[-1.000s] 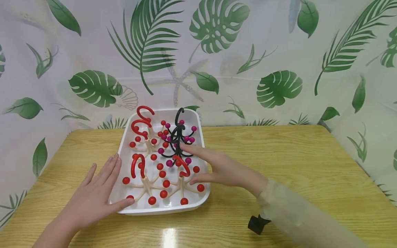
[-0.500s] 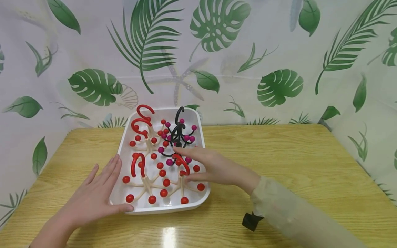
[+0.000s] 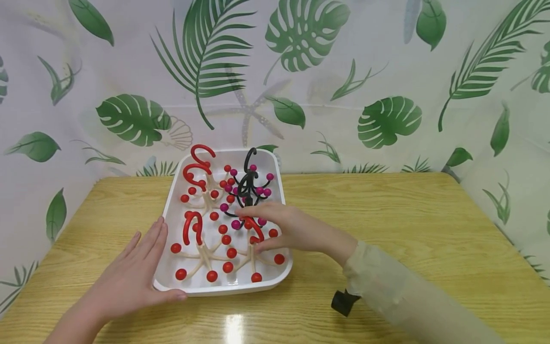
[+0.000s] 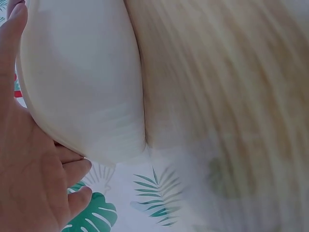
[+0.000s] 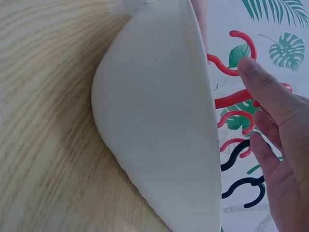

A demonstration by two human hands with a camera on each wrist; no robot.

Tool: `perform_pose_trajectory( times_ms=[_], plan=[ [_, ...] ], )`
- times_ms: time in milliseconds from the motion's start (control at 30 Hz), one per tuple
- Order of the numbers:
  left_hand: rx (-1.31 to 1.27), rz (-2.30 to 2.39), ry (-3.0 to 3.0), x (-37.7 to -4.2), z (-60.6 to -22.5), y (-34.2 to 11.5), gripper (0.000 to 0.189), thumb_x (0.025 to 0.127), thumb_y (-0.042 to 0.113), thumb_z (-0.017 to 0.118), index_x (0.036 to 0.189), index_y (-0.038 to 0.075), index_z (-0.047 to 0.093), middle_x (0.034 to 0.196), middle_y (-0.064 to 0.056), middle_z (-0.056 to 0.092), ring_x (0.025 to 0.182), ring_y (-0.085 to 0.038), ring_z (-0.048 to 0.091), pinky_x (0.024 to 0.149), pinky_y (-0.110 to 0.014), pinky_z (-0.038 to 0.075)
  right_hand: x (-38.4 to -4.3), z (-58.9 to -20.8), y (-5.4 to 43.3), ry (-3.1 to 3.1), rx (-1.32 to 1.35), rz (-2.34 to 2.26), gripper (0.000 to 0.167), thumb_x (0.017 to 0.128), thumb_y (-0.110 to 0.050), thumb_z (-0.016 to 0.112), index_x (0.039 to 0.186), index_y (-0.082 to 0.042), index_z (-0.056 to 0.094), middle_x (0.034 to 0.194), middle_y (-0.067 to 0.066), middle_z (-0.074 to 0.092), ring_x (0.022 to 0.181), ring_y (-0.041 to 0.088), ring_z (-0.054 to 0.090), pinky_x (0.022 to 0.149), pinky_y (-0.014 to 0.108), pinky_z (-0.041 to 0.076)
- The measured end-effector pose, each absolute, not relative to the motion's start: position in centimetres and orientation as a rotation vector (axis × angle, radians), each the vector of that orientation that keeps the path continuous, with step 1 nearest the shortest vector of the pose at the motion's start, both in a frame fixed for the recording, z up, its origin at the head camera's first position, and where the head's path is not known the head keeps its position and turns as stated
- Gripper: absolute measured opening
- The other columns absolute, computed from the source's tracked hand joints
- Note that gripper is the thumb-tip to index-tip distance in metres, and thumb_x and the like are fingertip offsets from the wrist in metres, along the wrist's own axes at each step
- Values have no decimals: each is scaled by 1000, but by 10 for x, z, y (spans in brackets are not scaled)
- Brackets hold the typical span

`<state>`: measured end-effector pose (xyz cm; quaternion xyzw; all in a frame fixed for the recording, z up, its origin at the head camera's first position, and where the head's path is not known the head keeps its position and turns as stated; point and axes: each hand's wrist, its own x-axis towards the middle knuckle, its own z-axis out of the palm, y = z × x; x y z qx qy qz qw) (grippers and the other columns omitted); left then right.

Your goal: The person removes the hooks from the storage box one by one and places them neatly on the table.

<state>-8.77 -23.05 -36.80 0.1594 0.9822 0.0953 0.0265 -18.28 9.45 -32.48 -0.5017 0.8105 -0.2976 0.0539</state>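
A white tray (image 3: 173,282) holds several claw-shaped massagers with hooked handles and ball-tipped legs. Several have red hooks, beige legs and red balls; the others, at the back right, are black with magenta balls. My right hand (image 3: 307,229) reaches over the tray's right rim, thumb and fingers spread on either side of the front right red-hooked massager (image 3: 252,255). No firm hold on it shows. In the right wrist view my thumb (image 5: 270,92) is beside a red hook (image 5: 234,99). My left hand (image 3: 124,277) rests fairly straight-fingered along the tray's left side, thumb at the near left corner.
The tray stands on a wood-grain table (image 3: 386,229), left of its middle. Behind and at both sides hangs a pale leaf-print cloth (image 3: 326,110). A black device (image 3: 343,303) sits below my right sleeve. Another red-hooked massager (image 3: 202,258) stands at the front left of the tray.
My right hand has shifted left and a little down, from near the black hooks to around the front right red hook. My left hand stays at the tray's left side.
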Motion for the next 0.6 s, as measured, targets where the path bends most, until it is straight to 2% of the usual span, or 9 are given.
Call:
perform_pose_trajectory(
  times_ms=[367,600],
  plan=[
    [471,310,3053,-86,-369,-229,136,62,89,51,151,-3,3,159,-17,1,144,-33,8,113,-34,-14,-186,-330,95,2457,-1578,-965,71,76,-29,81,138,-11,51,140,2,51,128,16,46,102,27,40],
    [458,314,3049,-87,-370,-229,136,62,89,51,151,-2,3,158,-18,3,144,-34,8,113,-34,-14,-185,-333,95,2495,-1717,-1025,70,72,-24,84,132,-3,55,134,9,55,125,20,50,101,27,41]
  ],
)
